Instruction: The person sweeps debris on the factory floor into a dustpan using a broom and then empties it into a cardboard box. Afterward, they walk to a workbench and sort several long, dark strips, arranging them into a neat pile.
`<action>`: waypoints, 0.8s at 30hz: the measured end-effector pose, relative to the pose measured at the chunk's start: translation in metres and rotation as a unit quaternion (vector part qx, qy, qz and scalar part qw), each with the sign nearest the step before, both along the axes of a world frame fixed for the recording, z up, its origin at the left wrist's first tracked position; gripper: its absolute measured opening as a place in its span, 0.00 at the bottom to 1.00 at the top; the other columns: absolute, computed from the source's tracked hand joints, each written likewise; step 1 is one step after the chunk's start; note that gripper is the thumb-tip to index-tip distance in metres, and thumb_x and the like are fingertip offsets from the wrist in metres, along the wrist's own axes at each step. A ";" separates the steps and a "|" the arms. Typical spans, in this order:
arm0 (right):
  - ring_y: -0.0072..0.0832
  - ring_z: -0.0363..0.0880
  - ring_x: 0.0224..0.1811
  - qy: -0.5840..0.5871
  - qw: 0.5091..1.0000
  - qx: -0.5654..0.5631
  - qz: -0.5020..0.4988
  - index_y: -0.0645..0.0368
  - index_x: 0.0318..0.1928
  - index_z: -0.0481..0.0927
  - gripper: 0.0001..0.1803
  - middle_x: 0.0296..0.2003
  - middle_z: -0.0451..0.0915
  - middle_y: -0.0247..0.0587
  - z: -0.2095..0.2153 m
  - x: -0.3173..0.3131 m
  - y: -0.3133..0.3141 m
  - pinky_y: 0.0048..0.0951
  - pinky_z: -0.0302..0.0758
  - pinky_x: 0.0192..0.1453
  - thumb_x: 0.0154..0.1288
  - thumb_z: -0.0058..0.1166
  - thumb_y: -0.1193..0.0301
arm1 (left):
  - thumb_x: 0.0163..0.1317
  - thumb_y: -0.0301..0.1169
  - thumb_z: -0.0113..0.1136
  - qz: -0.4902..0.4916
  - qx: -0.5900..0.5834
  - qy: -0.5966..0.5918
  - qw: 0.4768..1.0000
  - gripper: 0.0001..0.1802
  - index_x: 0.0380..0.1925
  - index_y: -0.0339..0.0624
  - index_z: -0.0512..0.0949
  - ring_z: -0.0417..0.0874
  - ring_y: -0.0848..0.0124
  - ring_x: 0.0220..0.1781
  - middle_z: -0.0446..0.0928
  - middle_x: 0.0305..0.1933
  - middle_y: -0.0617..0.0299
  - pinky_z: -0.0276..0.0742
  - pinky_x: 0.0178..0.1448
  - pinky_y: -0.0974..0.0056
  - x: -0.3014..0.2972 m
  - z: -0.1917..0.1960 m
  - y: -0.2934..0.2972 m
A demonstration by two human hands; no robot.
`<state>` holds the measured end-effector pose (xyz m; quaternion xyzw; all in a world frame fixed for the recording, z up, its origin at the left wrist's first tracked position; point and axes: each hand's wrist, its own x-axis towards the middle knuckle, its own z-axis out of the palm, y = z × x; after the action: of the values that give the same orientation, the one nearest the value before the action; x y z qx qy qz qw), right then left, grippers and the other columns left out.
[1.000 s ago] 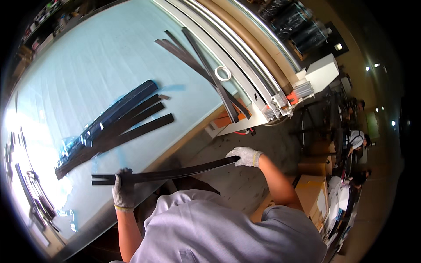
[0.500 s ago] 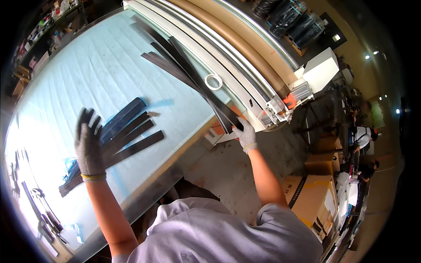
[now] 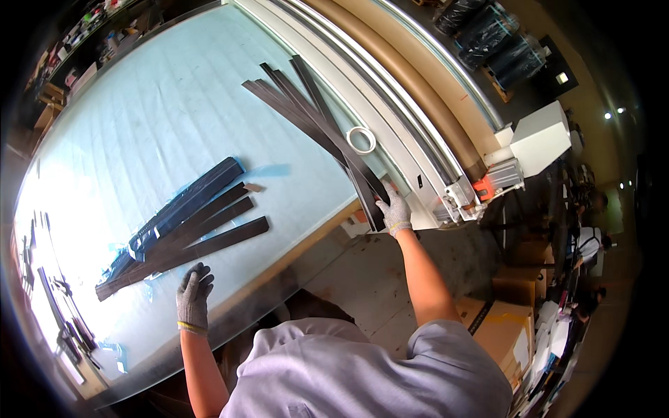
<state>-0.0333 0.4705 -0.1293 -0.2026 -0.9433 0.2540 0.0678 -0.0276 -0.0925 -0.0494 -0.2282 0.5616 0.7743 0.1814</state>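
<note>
My right hand [image 3: 396, 209], in a grey knit glove, grips the near ends of a fanned bundle of dark flat strips [image 3: 327, 129]. The bundle lies slantwise on the pale blue table [image 3: 167, 104], its near ends reaching the table's right corner. My left hand [image 3: 193, 298], in a matching glove with dark fingertips, is open and empty near the front edge, fingers slightly bent. Just beyond it, more dark strips [image 3: 209, 221] lie fanned out, beside a bundle in blue plastic wrap [image 3: 185, 198].
A white ring-shaped roll [image 3: 361, 140] lies by the table's far rail. Past the rail runs a long brown roll [image 3: 411, 90] with a white end housing [image 3: 542, 139]. Thin dark pieces [image 3: 66, 313] lie at far left. A cardboard box [image 3: 505, 334] stands right; people are in the background.
My left hand has pulled back from over the left strips toward the table's front edge. The right-hand strips have settled with their far ends spread. My right hand stays at their near ends.
</note>
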 end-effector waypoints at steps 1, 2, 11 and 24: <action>0.54 0.76 0.53 -0.009 1.000 -0.015 0.007 0.44 0.68 0.67 0.36 0.51 0.77 0.57 -0.004 -0.001 0.002 0.45 0.74 0.56 0.59 0.64 0.65 | 0.68 0.44 0.58 0.004 -0.001 0.002 1.000 0.26 0.59 0.38 0.74 0.80 0.70 0.48 0.79 0.53 0.55 0.73 0.53 0.66 0.000 0.003 0.003; 0.54 0.77 0.53 -0.009 0.999 0.009 0.047 0.45 0.68 0.66 0.35 0.50 0.78 0.58 -0.005 -0.004 0.004 0.46 0.74 0.55 0.60 0.63 0.62 | 0.68 0.43 0.58 0.010 -0.004 0.002 1.000 0.26 0.59 0.38 0.74 0.80 0.70 0.48 0.79 0.53 0.55 0.73 0.53 0.66 -0.001 0.008 0.007; 0.45 0.70 0.56 -0.079 0.962 0.262 0.011 0.48 0.57 0.76 0.29 0.51 0.73 0.46 0.046 -0.026 -0.056 0.47 0.68 0.59 0.54 0.66 0.57 | 0.59 0.31 0.63 -0.134 -0.580 0.228 0.771 0.24 0.57 0.41 0.75 0.78 0.58 0.58 0.76 0.59 0.54 0.73 0.62 0.58 -0.025 -0.016 0.016; 0.47 0.72 0.51 0.032 0.959 0.025 0.281 0.56 0.50 0.78 0.21 0.47 0.75 0.46 0.020 0.029 -0.270 0.45 0.70 0.55 0.57 0.62 0.64 | 0.54 0.35 0.64 -0.267 -0.671 0.263 0.640 0.39 0.69 0.51 0.65 0.57 0.46 0.74 0.57 0.75 0.49 0.52 0.76 0.46 0.037 -0.042 -0.012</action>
<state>-0.0047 0.2007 -0.1096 0.0802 -0.9655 0.2461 0.0293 0.0091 -0.1048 -0.0915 0.0858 0.9874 0.1308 0.0224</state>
